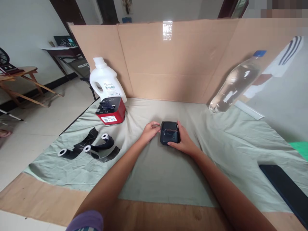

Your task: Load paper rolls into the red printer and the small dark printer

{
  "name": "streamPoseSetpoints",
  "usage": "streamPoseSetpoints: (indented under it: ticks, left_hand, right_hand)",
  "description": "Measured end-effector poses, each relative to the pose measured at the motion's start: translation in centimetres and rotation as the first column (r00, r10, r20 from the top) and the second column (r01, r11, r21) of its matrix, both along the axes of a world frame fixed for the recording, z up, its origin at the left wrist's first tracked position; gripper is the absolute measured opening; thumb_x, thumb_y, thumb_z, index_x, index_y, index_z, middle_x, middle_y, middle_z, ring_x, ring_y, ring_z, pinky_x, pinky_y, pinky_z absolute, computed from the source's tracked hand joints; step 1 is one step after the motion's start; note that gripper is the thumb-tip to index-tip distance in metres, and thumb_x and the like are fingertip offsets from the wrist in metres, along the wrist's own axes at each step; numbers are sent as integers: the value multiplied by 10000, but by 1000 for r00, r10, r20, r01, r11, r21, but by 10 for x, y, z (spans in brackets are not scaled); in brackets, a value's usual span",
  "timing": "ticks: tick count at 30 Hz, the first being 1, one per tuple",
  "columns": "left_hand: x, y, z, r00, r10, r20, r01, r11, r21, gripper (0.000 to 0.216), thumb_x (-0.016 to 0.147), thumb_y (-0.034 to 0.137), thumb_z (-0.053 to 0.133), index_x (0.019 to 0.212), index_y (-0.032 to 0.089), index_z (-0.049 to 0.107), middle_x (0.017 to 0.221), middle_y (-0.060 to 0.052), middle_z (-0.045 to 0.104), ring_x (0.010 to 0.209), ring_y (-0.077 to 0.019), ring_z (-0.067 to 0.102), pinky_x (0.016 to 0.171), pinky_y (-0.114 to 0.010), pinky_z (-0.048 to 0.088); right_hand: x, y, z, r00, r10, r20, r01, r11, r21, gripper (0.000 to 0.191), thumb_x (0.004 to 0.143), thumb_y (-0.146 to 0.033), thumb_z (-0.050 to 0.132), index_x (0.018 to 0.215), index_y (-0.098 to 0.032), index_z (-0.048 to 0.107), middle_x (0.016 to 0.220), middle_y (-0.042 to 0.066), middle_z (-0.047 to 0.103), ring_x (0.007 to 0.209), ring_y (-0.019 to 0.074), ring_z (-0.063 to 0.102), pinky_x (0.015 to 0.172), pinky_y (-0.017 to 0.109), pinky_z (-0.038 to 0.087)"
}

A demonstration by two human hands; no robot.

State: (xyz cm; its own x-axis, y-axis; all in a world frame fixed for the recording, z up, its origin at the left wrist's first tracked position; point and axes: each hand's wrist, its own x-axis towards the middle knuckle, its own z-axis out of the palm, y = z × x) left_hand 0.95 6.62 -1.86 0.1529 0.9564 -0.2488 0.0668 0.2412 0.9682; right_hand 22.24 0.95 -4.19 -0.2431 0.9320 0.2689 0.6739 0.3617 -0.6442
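Green cloth (154, 173) covers the table (168, 215). A small black box (170, 132) sits between both hands: the right hand (184, 141) grips it, and the left hand (149, 131) just touches it with bent fingertips.

Both hands (150, 131) (184, 141) hold a black printer (169, 132).

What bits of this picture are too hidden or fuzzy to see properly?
All in the head view:
- One side of the small black printer: covered by the right hand.
- Grip of the left hand: its fingertips meet the printer's edge, too small to tell.
- Sticker writing on the red printer: too small.
- The dark flat thing, lower right: cut off by the picture's edge.
- The top right corner: blurred into blocks.
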Motion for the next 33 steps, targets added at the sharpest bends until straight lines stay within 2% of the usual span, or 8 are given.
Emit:
streamPoseSetpoints:
  ticks: [4,9,17,24,33]
  left_hand:
    - [3,0,-9,1000,8,16,-8,1000,11,181,755,161,640,930,164,591,594,61,575,408,-36,362,444,-171,271]
    - [-3,7,-5,993,-107,-57,103,991,-83,54,770,197,626,790,150,608,611,36,584,393,-29,325,409,-190,210]
    - [-5,9,6,979,-172,-105,155,976,-156,171,737,198,633,604,148,536,579,14,560,383,-25,292,381,-204,114]
    - [-5,12,12,972,-186,-141,153,965,-213,212,730,185,649,595,166,486,543,37,507,373,-25,278,376,-198,117]
    - [-2,12,10,964,-163,-210,121,972,-200,251,747,223,680,575,160,508,528,34,497,382,-30,302,378,-199,119]
  right_hand:
    - [1,3,-1,1000,12,5,-12,1000,15,1241,716,-685,709,1607,-159,23,1545,226,361,1419,399,372,1155,581,296]
    - [0,2,-1,1000,-3,5,3,1000,-1,1238,714,-676,716,1604,-158,28,1523,223,392,1394,403,400,1143,584,307]
    - [-1,2,1,999,-35,7,35,999,-30,1227,687,-666,738,1601,-179,81,1504,200,434,1365,405,432,1122,570,340]
    - [-2,0,4,999,-48,-16,47,996,-82,1281,660,-651,770,1612,-178,55,1510,191,432,1340,406,450,1104,562,372]
    - [-1,2,2,999,-37,-16,36,996,-82,1297,657,-657,774,1611,-175,40,1523,195,416,1364,413,419,1124,568,342]
